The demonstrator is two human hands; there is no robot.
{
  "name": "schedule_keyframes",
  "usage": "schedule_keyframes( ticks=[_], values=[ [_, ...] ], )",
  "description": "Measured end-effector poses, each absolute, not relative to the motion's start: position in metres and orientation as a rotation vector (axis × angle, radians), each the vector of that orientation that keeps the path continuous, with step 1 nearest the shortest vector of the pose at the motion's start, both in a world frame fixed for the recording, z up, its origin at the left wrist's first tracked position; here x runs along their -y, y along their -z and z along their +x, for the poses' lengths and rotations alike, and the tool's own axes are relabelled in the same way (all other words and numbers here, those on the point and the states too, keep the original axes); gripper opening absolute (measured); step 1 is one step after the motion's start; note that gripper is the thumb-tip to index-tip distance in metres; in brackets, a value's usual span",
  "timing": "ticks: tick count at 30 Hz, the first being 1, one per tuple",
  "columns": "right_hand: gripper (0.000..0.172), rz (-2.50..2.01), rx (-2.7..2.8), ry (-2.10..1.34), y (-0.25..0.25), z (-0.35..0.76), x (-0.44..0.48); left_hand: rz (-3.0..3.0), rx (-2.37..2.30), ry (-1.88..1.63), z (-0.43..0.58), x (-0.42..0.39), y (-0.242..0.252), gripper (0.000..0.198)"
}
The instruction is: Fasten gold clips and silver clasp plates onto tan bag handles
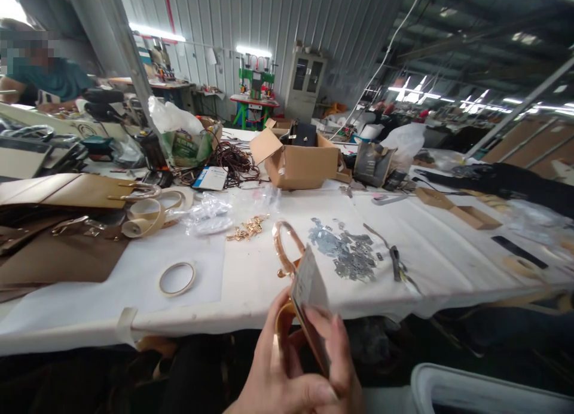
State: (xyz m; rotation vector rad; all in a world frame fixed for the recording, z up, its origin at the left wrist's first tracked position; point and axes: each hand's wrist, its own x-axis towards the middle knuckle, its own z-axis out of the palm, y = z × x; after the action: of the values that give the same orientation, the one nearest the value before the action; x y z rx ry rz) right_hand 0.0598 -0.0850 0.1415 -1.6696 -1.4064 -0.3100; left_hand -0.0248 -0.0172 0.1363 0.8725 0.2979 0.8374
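Close in front of me, at the table's front edge, I hold a bag piece with a flat greyish panel [310, 285] seen nearly edge-on. A curved handle [281, 247], seemingly wrapped in shiny film, rises from its far side. My left hand [264, 366] is closed around its left side, where a tan part bends. On the right side, the fingers of my right hand [334, 354] press against the panel. Where the two hands meet, some fingers are hidden. Beyond the piece lie a pile of small grey metal plates [354, 255] and several gold-coloured metal fittings [249, 227].
A white-covered table [269, 288] spans the view. At left are stacked brown bag panels [67, 253], a tape roll [177, 279] and clear plastic bags [208, 214]. An open cardboard box [305, 166] stands behind. A bucket rim [419, 378] shows lower right. Another person sits far left.
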Motion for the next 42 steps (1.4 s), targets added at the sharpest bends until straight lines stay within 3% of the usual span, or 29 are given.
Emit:
schedule_keyframes(
  ticks=[4, 6, 11, 17, 22, 31, 35, 37, 39, 42],
  values=[
    [0.084, -1.599, 1.646, 0.158, -0.141, 0.052, 0.085, 0.755, -0.736, -0.908, -0.028, -0.001, -0.130, 0.060],
    [0.081, -1.555, 1.733, 0.045, -0.141, 0.065, 0.082, 0.627, -0.865, -0.919, -0.026, -0.013, -0.123, 0.050],
    [0.062, -1.818, 1.289, 0.108, -0.134, 0.143, 0.059, 0.380, -0.871, -0.897, -0.032, -0.041, -0.103, 0.050],
    [0.069, -1.784, 1.205, -1.019, -0.124, 0.209, 0.053, 0.305, -0.949, -0.913, -0.039, -0.048, -0.090, 0.054],
    [0.057, -1.740, 1.293, -1.212, -0.125, 0.211, 0.061, 0.423, -0.935, -0.952, -0.040, -0.058, -0.071, 0.055],
    [0.056, -2.015, 1.193, -1.041, -0.052, 0.186, 0.061, 1.721, -1.189, -0.870, -0.066, -0.103, -0.055, 0.030],
    [0.058, -2.135, 1.105, -0.761, -0.025, 0.167, 0.076, 2.339, -1.201, -0.856, -0.066, -0.110, -0.065, 0.050],
    [0.058, -2.153, 1.102, -0.705, -0.016, 0.163, 0.080, 2.539, -1.054, -0.741, -0.060, -0.109, -0.071, 0.048],
    [0.058, -2.152, 1.108, -0.681, -0.007, 0.162, 0.082, 2.611, -0.975, -0.631, -0.049, -0.106, -0.074, 0.040],
    [0.059, -2.130, 1.093, -0.600, 0.001, 0.161, 0.083, 2.592, -1.079, -0.574, -0.033, -0.103, -0.070, 0.055]
  ],
)
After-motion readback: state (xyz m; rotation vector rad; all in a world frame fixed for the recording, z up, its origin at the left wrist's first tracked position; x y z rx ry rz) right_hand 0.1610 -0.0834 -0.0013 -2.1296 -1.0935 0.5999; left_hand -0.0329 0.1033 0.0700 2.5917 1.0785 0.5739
